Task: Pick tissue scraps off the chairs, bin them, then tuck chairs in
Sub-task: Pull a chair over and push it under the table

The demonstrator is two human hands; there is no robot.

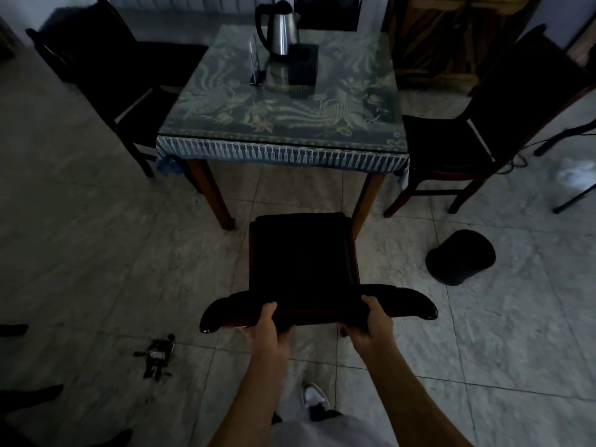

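A dark wooden chair stands in front of me, its seat facing the table and its front edge just short of the table's near legs. My left hand grips the chair's top rail left of centre. My right hand grips the same rail right of centre. The seat looks bare; no tissue scrap shows on it. A black round bin sits on the floor to the right of the chair. Two more dark chairs stand at the table's left side and right side.
A steel kettle and a dark box stand on the patterned tablecloth. A small dark gadget lies on the tiled floor to my left. Something white and blurred lies at the far right by thin black legs and cables.
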